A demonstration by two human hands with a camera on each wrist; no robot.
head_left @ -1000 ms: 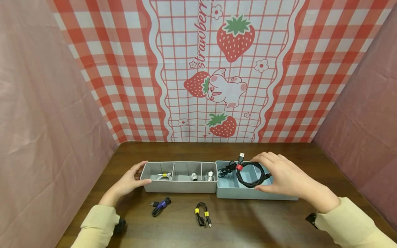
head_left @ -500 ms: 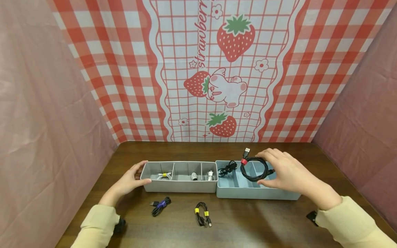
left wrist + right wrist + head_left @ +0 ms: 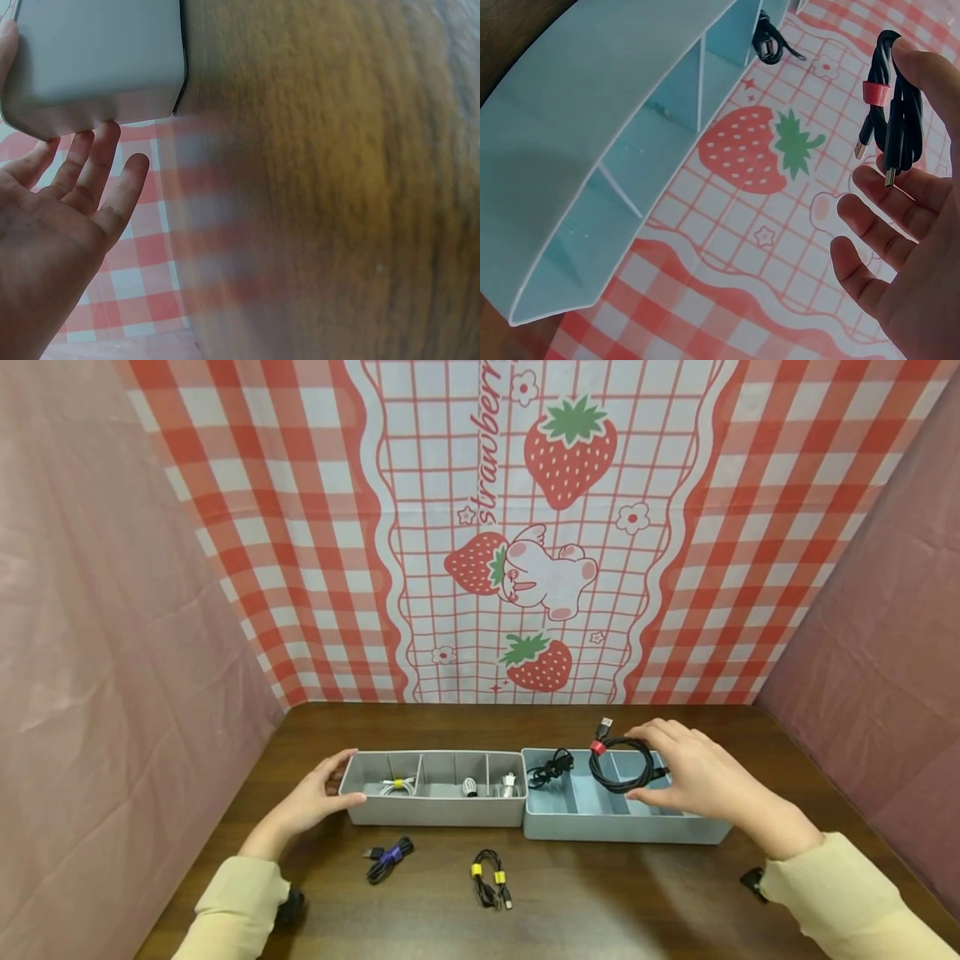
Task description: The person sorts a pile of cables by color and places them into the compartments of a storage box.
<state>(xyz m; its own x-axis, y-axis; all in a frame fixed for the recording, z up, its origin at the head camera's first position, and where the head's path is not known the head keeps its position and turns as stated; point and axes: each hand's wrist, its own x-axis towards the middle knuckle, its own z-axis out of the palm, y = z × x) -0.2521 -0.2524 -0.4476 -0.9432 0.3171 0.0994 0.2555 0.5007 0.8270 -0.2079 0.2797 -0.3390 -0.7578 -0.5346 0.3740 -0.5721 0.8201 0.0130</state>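
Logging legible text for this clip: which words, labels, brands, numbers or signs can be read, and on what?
"strawberr": red lettering running sideways up the checked cloth, its end cut off at the head view's top edge.
Gray box, blue box: no text to be seen.
Black cable in the right hand, other cables: nothing readable; any markings are too small.

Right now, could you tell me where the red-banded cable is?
In the head view, right of centre, the right hand holds the red-banded cable over the blue box.
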